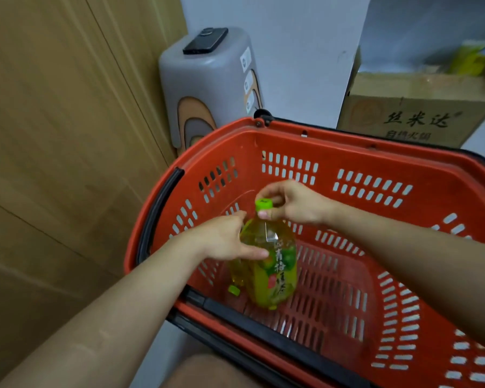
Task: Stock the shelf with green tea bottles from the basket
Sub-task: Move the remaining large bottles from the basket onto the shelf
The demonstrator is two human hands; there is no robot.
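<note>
A green tea bottle [272, 264] with a bright green cap and green label stands upright inside the red plastic basket [375, 175]. My right hand [294, 204] pinches its neck just under the cap. My left hand [227, 239] wraps the bottle's shoulder from the left. A second green tea bottle [236, 275] lies low in the basket behind the first, mostly hidden, its green cap pointing toward me.
A grey plastic stool [207, 88] with a black phone [205, 40] on top stands behind the basket by the wooden panel [53, 135] at left. A cardboard box [415, 113] sits at the back right against the white wall.
</note>
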